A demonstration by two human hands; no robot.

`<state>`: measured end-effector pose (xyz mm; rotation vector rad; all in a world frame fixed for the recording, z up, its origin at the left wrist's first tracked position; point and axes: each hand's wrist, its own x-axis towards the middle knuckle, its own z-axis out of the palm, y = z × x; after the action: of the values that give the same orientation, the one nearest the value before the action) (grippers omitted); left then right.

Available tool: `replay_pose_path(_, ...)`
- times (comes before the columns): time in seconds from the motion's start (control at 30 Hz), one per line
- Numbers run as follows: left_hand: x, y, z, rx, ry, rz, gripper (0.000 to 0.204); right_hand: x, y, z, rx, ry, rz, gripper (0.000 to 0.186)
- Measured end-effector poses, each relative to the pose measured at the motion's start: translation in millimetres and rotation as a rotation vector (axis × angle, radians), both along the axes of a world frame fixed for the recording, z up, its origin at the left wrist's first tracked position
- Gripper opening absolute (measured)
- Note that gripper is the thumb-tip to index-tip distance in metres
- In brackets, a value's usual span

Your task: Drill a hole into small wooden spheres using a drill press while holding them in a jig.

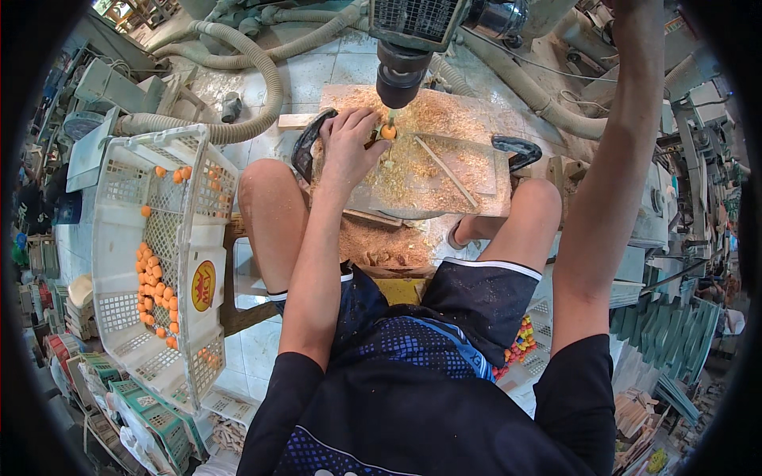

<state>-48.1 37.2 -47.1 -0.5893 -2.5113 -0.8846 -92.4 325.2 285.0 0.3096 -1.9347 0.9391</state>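
Seemingly for steadying, the left hand (348, 145), thumb spread, sits at nine o'clock from an orange ball (388, 132) below the drill chuck (399, 84) (right hand unseen; grip unknown).

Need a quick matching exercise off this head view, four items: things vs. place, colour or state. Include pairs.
Things:
1. left hand
2. crate
3. drill chuck
4. thin wooden stick

Place, colour or state:
A. lying slantwise amid sawdust
B. at the person's left, with many orange balls inside
C. beside a single orange ball
D. black

Pairs: 1-C, 2-B, 3-D, 4-A
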Motion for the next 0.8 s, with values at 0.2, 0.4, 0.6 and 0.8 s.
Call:
replay_pose_path(0.2, 1.3, 2.0, 0.9, -0.009, 0.009, -0.005, 0.055, -2.0, -1.9, 2.5, -0.089, -0.051, -0.039, 0.038)
replay_pose_path(0.4, -3.8, 3.8, -2.5, -0.019, -0.008, 0.036, 0.056, 0.1, -1.8, 0.5, -0.051, -0.015, -0.017, 0.038)
replay_pose_path(0.6, -3.3, 4.3, -2.1, -0.025, -0.008, 0.039, 0.056, 0.6, -2.8, 0.1, -0.052, -0.006, 0.000, 0.039)
replay_pose_path(0.8, -5.1, 6.1, -4.0, -0.002, 0.016, 0.058, 0.053, 1.1, 0.6, 3.3, -0.102, -0.067, 0.002, 0.039)
